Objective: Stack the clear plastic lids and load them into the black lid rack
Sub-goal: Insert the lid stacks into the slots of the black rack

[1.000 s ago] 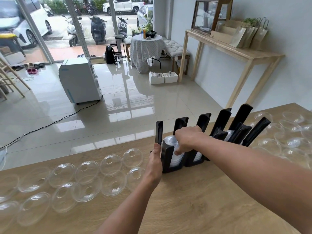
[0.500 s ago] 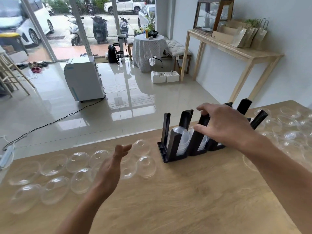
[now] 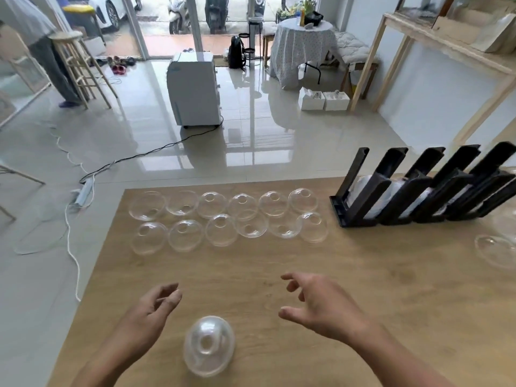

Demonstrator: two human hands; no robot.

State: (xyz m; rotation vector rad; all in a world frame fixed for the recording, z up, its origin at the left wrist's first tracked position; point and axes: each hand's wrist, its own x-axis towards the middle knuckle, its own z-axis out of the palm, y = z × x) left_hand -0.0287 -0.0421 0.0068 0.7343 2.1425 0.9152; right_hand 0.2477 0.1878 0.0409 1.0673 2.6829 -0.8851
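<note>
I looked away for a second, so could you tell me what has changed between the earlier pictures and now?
Both hands have left the black lid rack. The left hand let go of its end post, the right hand came off the slots, and both now hover open and empty above the table, near a lid stack. The rack and the two rows of loose lids appear unmoved.

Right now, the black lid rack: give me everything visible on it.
The black lid rack stands at the far right of the wooden table, partly cut off by the frame edge. It looks like matte black plastic: a low base with a row of tall angled dividers leaning back, forming slots. Clear lids sit in several slots; the count is unreadable. Neither hand touches it. It stands apart from the two rows of loose domed lids to its left.
</note>
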